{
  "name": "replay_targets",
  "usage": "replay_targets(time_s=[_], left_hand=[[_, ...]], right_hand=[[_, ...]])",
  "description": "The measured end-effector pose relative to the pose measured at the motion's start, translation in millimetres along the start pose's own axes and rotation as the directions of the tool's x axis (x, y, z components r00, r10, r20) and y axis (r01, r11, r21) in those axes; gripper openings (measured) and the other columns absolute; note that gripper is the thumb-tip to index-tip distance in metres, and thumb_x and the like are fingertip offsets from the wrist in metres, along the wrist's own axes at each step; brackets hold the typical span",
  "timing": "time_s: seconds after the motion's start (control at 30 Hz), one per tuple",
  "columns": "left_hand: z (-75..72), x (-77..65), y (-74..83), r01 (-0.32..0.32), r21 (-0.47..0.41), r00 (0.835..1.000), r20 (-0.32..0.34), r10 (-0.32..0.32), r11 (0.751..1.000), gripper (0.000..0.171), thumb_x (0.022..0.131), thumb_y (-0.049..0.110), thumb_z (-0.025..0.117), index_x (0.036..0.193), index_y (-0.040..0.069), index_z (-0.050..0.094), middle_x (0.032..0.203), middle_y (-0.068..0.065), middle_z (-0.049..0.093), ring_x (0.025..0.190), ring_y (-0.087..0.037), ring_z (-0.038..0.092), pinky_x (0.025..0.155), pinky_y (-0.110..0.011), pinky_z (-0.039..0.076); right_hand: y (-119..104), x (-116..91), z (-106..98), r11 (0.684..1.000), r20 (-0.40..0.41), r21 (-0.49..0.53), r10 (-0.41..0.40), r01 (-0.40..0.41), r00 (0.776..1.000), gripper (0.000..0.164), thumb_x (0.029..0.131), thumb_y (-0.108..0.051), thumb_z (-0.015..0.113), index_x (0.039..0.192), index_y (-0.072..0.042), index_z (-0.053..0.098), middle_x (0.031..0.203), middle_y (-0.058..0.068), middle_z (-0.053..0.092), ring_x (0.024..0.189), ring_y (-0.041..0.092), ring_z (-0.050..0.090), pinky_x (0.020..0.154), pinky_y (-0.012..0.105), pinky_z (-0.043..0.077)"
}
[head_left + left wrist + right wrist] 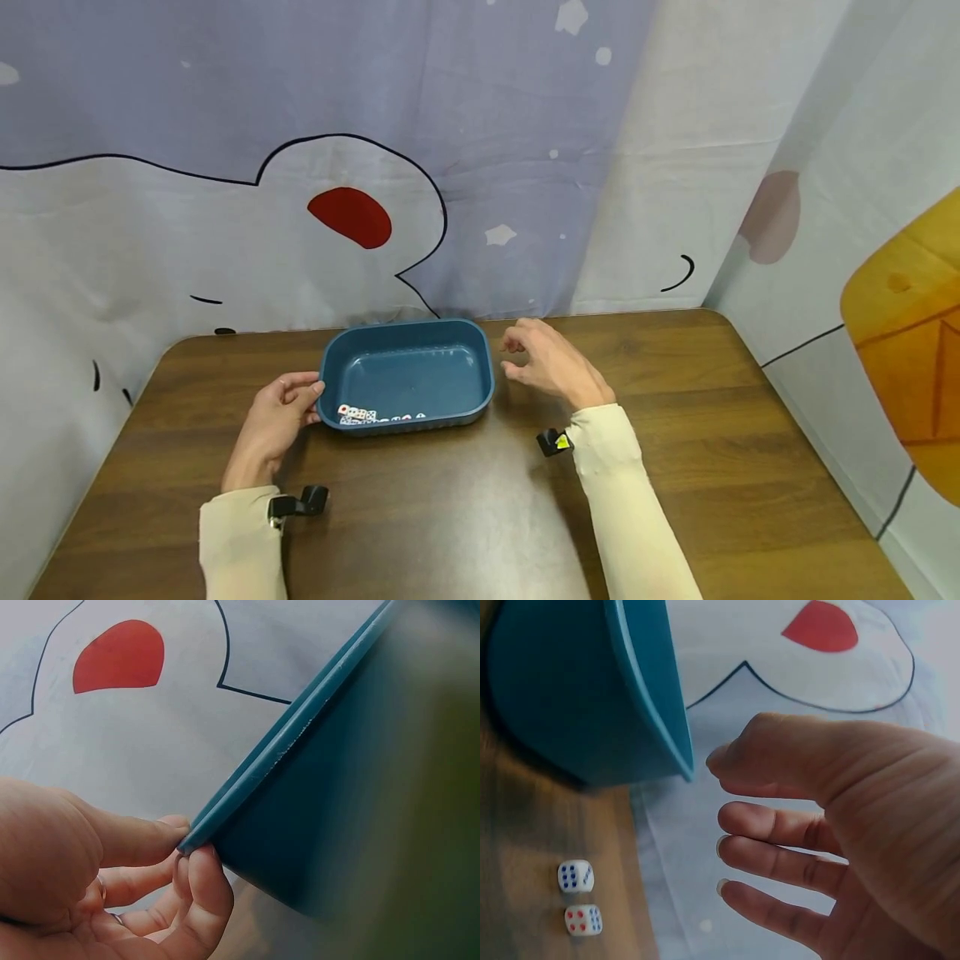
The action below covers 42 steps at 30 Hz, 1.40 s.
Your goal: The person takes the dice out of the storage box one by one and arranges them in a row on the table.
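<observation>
A blue rectangular plastic tray [412,379] with rounded corners sits near the back of the table. Several white dice [356,414] with red and blue pips lie inside along its near wall, mostly toward the left. My left hand [277,421] pinches the left end of the rim between thumb and fingers. Just off the tray's right end hovers my right hand [555,362], fingers loosely bent and holding nothing. Two more dice, one with blue pips [575,876] and one showing a red face [582,920], lie on the wood below this hand in the right wrist view.
The brown wooden table [450,517] extends toward me and to both sides. Behind it hangs a printed cloth [510,167] right at the back edge, and more cloth stands along the right. A small black camera mount [300,502] is strapped to each sleeve.
</observation>
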<state>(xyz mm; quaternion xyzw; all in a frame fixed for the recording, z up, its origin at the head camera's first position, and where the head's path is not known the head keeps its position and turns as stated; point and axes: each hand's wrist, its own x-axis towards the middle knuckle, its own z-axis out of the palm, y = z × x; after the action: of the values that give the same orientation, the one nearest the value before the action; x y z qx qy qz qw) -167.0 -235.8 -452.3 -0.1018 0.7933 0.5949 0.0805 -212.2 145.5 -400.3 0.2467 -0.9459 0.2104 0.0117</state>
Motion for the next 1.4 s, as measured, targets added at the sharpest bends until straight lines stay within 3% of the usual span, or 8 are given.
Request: replay_targets(time_s=[0.23, 0.53, 0.77, 1.07, 1.4], left_hand=[[5.1, 0.3, 0.9, -0.013, -0.009, 1.0, 0.006, 0.013, 1.0, 0.044, 0.1, 0.025, 0.051, 0.136, -0.001, 0.045, 0.096, 0.005, 0.063, 0.079, -0.006, 0.058, 0.073, -0.019, 0.056], [4.3, 1.1, 2.6, -0.004, -0.003, 1.0, 0.007, 0.004, 1.0, 0.044, 0.1, 0.026, 0.052, 0.136, 0.0, 0.045, 0.094, 0.007, 0.063, 0.079, -0.005, 0.057, 0.073, -0.019, 0.056], [5.1, 0.5, 4.5, 0.003, 0.005, 1.0, 0.005, -0.003, 1.0, 0.044, 0.1, 0.026, 0.051, 0.136, 0.0, 0.045, 0.096, 0.003, 0.063, 0.079, -0.006, 0.057, 0.072, -0.019, 0.055], [6.8, -0.1, 5.1, 0.012, 0.033, 1.0, -0.001, -0.012, 0.999, 0.046, 0.1, 0.028, 0.051, 0.137, 0.002, 0.045, 0.103, -0.003, 0.063, 0.081, -0.006, 0.057, 0.073, -0.019, 0.056], [5.7, -0.8, 4.9, 0.019, 0.042, 1.0, -0.004, -0.019, 0.999, 0.045, 0.101, 0.028, 0.05, 0.138, 0.003, 0.045, 0.108, -0.007, 0.061, 0.082, -0.007, 0.057, 0.074, -0.02, 0.056]], right_hand=[[-12.0, 6.7, -3.0, 0.999, 0.019, 0.003, -0.048, 0.048, 0.999, 0.016, 0.085, -0.022, 0.069, 0.1, -0.015, 0.068, 0.098, -0.002, 0.061, 0.09, 0.011, 0.055, 0.084, 0.027, 0.049], [-30.8, 17.4, 3.3, 0.991, 0.076, -0.074, -0.107, 0.112, 0.991, 0.014, 0.086, -0.026, 0.069, 0.099, -0.021, 0.067, 0.095, -0.008, 0.056, 0.086, 0.012, 0.055, 0.076, 0.024, 0.048], [-42.8, 29.9, 7.9, 0.981, 0.15, -0.089, -0.156, 0.171, 0.976, 0.015, 0.087, -0.028, 0.067, 0.1, -0.022, 0.067, 0.104, -0.004, 0.061, 0.089, 0.009, 0.054, 0.079, 0.023, 0.049], [-55.3, 45.2, 18.0, 0.967, 0.222, -0.075, -0.222, 0.244, 0.95, 0.016, 0.088, -0.03, 0.068, 0.1, -0.02, 0.067, 0.101, -0.003, 0.062, 0.092, 0.008, 0.054, 0.083, 0.024, 0.05], [-73.7, 60.1, 28.8, 0.959, 0.278, -0.086, -0.238, 0.271, 0.931, 0.021, 0.089, -0.033, 0.067, 0.104, -0.019, 0.067, 0.1, -0.006, 0.06, 0.091, 0.006, 0.053, 0.082, 0.023, 0.049]])
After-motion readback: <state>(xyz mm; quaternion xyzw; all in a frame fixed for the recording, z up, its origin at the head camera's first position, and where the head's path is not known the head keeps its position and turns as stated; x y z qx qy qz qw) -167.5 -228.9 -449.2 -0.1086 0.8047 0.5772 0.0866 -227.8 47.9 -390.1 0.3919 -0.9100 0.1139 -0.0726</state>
